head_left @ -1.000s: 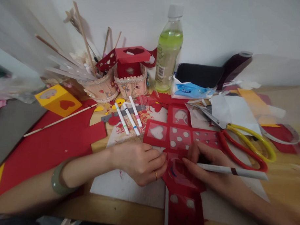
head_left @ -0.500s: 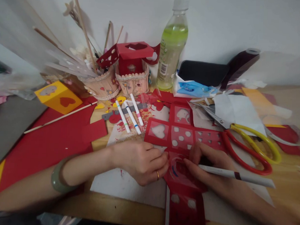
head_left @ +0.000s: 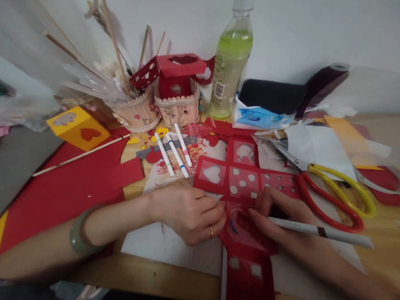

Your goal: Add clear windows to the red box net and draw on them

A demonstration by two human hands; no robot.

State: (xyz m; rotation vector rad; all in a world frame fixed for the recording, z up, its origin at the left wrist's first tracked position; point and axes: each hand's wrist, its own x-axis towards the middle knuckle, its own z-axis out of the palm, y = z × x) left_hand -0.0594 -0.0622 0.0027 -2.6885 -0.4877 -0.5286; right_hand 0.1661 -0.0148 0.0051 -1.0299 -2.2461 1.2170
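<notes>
A white marker (head_left: 322, 232) with a dark band lies in the grip of my right hand (head_left: 283, 218), its tip hidden by the fingers over a red paper cutout (head_left: 243, 182). The cutout is cross-shaped, with hearts, dots and triangles cut out under clear film. A blue curved mark shows on the panel between my hands. My left hand (head_left: 197, 215), wearing a ring, is closed with its fingertips at that panel's left edge; what they pinch is hidden. Beyond the left hand lie several white markers (head_left: 177, 156).
Red-and-yellow-handled scissors (head_left: 332, 194) lie right of the cutout. At the back stand a drink bottle (head_left: 231, 68), a tissue pack (head_left: 260, 117) and decorated baskets (head_left: 178, 112). On the left are a yellow paper box (head_left: 78, 128), a wooden stick (head_left: 81, 156) and red paper (head_left: 70, 198).
My right hand and the marker have shifted slightly right. The left hand stays almost in place at the panel's edge, and the view has moved a little.
</notes>
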